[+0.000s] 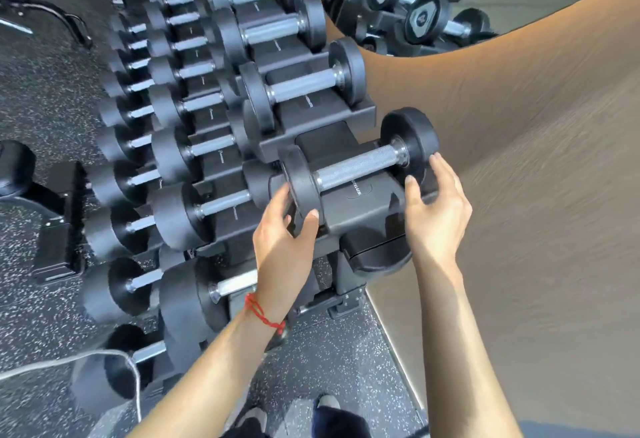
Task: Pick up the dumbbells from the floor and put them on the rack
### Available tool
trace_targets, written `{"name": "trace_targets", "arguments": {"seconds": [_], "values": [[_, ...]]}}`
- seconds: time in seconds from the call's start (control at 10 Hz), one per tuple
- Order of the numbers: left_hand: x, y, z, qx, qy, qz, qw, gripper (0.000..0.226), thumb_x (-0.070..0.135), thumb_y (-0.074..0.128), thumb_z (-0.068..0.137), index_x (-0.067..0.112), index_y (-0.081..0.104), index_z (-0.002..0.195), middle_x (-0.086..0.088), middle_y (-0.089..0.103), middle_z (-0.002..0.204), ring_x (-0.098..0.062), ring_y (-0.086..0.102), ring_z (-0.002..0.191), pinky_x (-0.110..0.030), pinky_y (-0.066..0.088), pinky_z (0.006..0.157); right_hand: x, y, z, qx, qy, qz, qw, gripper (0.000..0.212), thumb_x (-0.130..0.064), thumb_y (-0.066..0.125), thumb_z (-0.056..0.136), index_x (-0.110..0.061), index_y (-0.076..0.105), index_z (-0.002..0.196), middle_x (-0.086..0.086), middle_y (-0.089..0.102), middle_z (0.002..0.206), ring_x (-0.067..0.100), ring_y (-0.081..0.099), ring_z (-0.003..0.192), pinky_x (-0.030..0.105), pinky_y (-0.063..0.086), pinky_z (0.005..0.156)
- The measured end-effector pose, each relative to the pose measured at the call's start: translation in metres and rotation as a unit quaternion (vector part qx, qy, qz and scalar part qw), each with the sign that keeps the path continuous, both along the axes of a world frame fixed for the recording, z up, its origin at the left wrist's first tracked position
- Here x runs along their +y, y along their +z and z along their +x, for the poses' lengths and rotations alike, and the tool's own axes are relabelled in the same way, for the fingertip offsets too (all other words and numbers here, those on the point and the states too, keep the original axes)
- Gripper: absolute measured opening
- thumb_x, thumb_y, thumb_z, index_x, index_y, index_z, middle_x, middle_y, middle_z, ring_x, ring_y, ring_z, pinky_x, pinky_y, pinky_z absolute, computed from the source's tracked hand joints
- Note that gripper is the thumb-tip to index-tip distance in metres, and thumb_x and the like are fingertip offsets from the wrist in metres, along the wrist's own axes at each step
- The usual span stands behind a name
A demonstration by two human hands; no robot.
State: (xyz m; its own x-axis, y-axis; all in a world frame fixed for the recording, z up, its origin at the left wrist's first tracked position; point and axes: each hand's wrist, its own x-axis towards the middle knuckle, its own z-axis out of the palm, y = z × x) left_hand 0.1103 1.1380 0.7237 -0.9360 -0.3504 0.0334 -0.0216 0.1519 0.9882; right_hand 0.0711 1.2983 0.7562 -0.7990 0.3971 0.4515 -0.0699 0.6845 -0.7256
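At the near end of the rack's top tier [367, 219], a small dumbbell [360, 167] sits in the last cradle, its knurled chrome handle running from lower left to upper right between two black round heads. Both hands are on it — one at each end. The left hand [284, 229] cups the nearer head, thumb pressed on the inner face by the handle and fingers curled round the outer edge, so it has a loose hold of that head. A red string bracelet [263, 313] circles the left wrist. The right hand [436, 209] is half open beside the far head, its fingertips [434, 158] touching the rim while the thumb lies against the cradle below; whether it is truly gripping cannot be told. Behind this dumbbell, another of similar size [301, 85] rests in the next cradle, and more follow up the tier. Lower tiers to the left hold rows of larger dumbbells [187, 212]. Right of the rack stands a tan wall [536, 160] with a mirror above. Speckled rubber floor [329, 361] lies below, and a grey cord [69, 361] crosses it at lower left.
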Motion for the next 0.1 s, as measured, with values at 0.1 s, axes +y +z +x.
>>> {"name": "trace_targets", "arguments": {"seconds": [0.1], "values": [[-0.011, -0.0069, 0.0053, -0.009, -0.034, -0.04, 0.999, 0.053, 0.017, 0.06, 0.086, 0.013, 0.042, 0.136, -0.002, 0.049, 0.138, -0.015, 0.046, 0.127, -0.039, 0.038, 0.108, -0.0113, -0.0085, 0.014, -0.03, -0.035, -0.016, 0.999, 0.041, -0.013, 0.058, 0.087, -0.004, 0.052, 0.127, 0.01, 0.053, 0.135, 0.021, 0.045, 0.127, 0.015, 0.023, 0.102]]}}
